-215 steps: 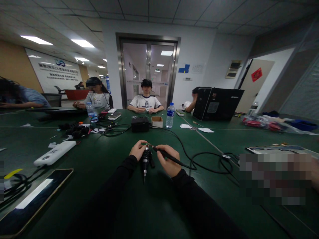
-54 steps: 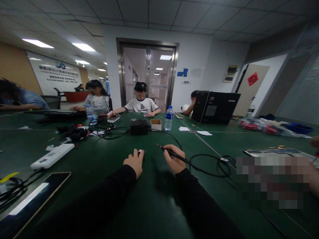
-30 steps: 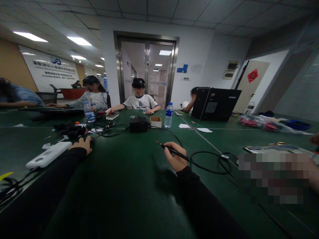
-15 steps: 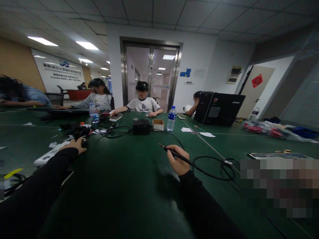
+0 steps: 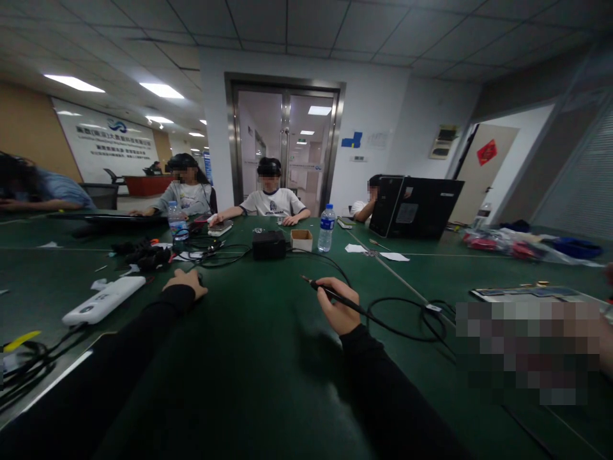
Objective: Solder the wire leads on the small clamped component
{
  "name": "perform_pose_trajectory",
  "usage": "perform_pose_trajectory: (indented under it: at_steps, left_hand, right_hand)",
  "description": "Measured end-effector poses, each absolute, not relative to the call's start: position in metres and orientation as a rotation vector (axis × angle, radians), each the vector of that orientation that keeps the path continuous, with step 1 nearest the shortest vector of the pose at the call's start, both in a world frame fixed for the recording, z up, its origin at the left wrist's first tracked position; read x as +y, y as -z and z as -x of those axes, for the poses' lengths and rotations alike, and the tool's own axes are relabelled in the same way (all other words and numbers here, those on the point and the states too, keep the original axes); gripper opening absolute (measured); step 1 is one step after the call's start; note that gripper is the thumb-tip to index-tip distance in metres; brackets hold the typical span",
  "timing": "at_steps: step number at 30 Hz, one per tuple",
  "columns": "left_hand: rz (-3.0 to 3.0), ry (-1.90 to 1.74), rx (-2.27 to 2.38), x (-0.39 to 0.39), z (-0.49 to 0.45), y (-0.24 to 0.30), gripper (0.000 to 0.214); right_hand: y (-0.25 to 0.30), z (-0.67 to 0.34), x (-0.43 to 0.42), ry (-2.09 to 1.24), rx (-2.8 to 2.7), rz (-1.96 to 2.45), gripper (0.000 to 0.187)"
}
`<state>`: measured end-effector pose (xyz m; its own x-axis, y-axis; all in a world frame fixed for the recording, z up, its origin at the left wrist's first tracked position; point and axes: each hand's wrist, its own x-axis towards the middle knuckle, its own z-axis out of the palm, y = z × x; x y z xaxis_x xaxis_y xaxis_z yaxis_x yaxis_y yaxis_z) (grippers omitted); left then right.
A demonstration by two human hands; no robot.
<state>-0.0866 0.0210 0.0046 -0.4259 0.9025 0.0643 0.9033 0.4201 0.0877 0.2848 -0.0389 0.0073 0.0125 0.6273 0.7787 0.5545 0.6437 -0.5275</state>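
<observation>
Left hand [image 5: 184, 284], knuckles up, dark item [image 5: 200, 278] at its right edge, can't tell if it's gripped | slim black pen-shaped tool [image 5: 335, 295], coppery tip tapering left, sits pinched in the right hand [image 5: 341, 312] | round black cable [image 5: 377, 321] loops rightward

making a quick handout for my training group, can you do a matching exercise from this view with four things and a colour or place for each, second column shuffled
Things
1. pen-shaped tool
2. power strip
3. open box
4. diamond-shaped sign

Colour or place
A. between a black box and a bottle
B. red
C. in the right hand
D. left of the left hand

Pairs: 1-C, 2-D, 3-A, 4-B
</observation>
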Motion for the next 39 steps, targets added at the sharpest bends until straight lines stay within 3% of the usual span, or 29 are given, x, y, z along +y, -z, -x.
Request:
perform_pose_trajectory:
  at_steps: [13, 17, 21, 25, 31, 39]
  left_hand:
    - [2.217, 0.233, -2.371, -0.023, -0.089, 0.005, 0.077]
    - [2.361, 0.251, -2.314, -0.030, -0.100, -0.006, 0.079]
    - [2.429, 0.380, -2.613, -0.011, -0.076, -0.035, 0.088]
    - [2.306, 0.323, -2.685, -0.001, -0.064, -0.067, 0.067]
    - [2.840, 0.412, -1.930, -0.044, -0.116, -0.082, 0.038]
    - [2.329, 0.225, -2.194, -0.022, -0.086, -0.042, 0.046]
  right_hand:
    - [-0.004, -0.283, -0.038, -0.132, -1.637, 0.991, 0.013]
    - [-0.005, -0.282, -0.040, -0.151, -1.589, 1.013, 0.014]
    - [-0.006, -0.282, -0.041, -0.190, -1.554, 1.013, 0.014]
    - [-0.003, -0.282, -0.039, -0.205, -1.554, 1.018, 0.014]
    - [0.002, -0.287, -0.035, -0.133, -1.571, 1.017, 0.014]
    - [0.003, -0.288, -0.035, -0.164, -1.554, 1.072, 0.015]
